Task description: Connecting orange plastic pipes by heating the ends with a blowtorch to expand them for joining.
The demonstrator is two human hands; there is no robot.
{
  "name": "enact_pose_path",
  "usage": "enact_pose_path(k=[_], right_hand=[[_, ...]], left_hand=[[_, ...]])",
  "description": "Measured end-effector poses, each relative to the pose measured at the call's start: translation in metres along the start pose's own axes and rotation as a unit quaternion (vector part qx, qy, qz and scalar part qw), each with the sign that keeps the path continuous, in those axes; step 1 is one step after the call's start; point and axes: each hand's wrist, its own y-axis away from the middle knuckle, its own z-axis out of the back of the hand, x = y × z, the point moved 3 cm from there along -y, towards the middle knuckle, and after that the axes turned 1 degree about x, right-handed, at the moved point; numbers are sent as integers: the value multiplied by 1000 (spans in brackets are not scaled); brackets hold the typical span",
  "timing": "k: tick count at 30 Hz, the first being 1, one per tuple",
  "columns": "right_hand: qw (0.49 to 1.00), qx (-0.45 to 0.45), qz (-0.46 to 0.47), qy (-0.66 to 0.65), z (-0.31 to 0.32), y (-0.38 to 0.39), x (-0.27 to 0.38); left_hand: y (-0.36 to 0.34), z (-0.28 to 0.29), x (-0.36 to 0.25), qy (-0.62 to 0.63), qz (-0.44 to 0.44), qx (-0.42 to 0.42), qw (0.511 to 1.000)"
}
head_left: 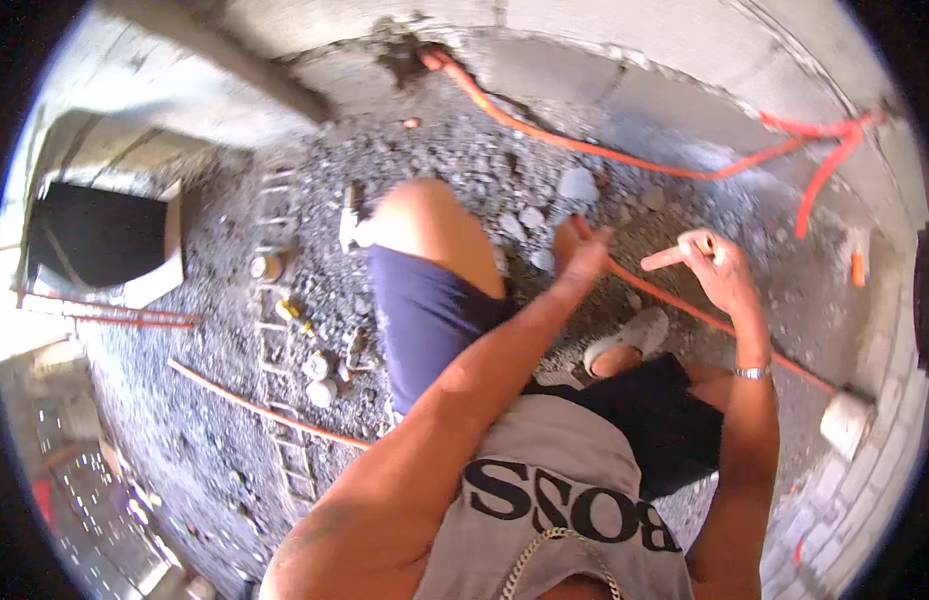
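Observation:
My left hand [584,255] is closed around the end of an orange corrugated conduit [674,298], in front of my bent left knee. From there the conduit runs right and toward me, passing below my right hand. To the right, my right hand [716,268] is raised with its fingers curled. A short, thin orange-toned piece [663,260] sticks out of them toward my left hand; blur leaves its exact kind unclear. A gap separates the two hands. Pale stones [577,184] lie on the ground just beyond my left hand.
Another orange conduit [594,150] runs along the far block wall [554,70]. A wire ladder-shaped frame [272,330], cans [267,265] and a yellow-handled tool [289,312] lie on gravel at left. A loose conduit [254,405] lies nearer. A white block-like object [846,425] stands at right.

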Motion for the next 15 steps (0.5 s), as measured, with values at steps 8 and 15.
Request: enact_pose_path(k=[8,15], right_hand=[[990,-19,79,-118,-19,-28,58],[795,-174,355,460,88,22,153]], left_hand=[[78,75,-156,-89,-396,154,901],[12,276,-186,-135,-462,-49,875]])
